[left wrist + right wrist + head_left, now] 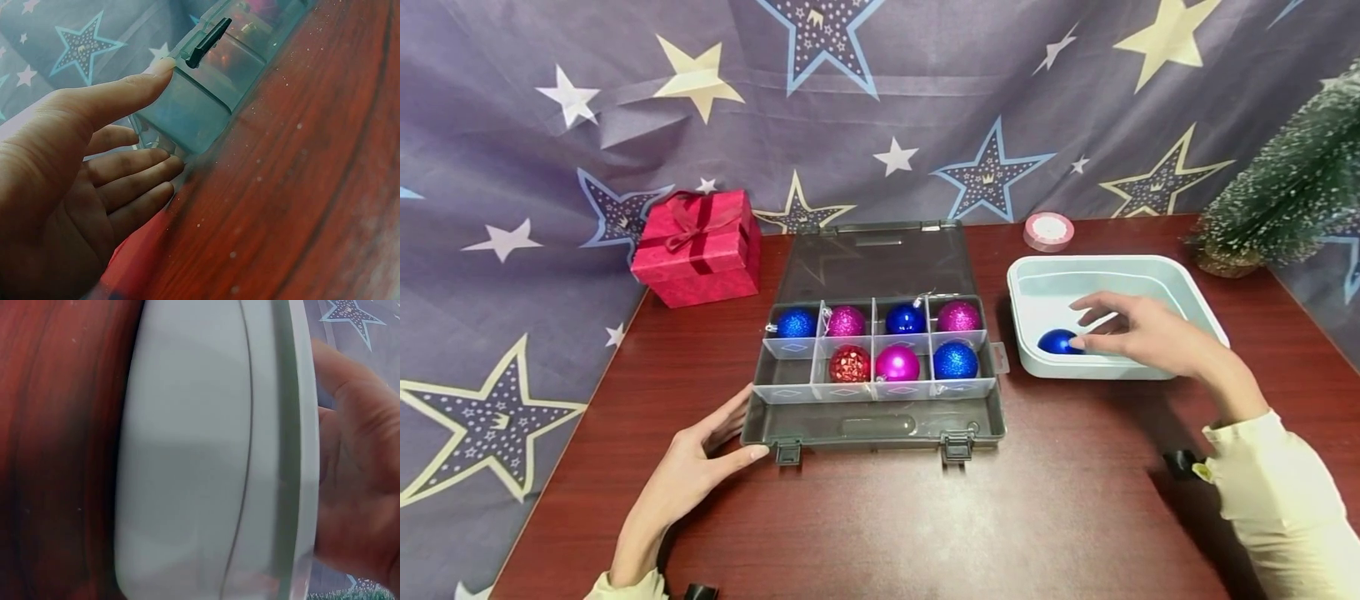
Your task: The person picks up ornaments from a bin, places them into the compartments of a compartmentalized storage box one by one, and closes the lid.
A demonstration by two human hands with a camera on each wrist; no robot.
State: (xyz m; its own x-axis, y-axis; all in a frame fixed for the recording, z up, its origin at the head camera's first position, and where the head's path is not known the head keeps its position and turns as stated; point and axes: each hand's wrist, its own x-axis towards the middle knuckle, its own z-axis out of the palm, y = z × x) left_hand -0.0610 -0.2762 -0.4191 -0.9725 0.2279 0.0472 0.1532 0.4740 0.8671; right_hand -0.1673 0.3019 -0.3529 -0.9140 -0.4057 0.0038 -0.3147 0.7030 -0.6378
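The compartment box [876, 262] stretches lengthwise left to right, its 2 latches [957, 447] nearside.

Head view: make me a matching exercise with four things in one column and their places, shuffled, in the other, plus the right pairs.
1. Left hand
2. Red ball
3. Ribbon roll
4. Gift box

A. Behind the tub
B. Back left of the table
C. At the near left corner of the case
D. Front row, second compartment from the left

Pairs: 1-C; 2-D; 3-A; 4-B
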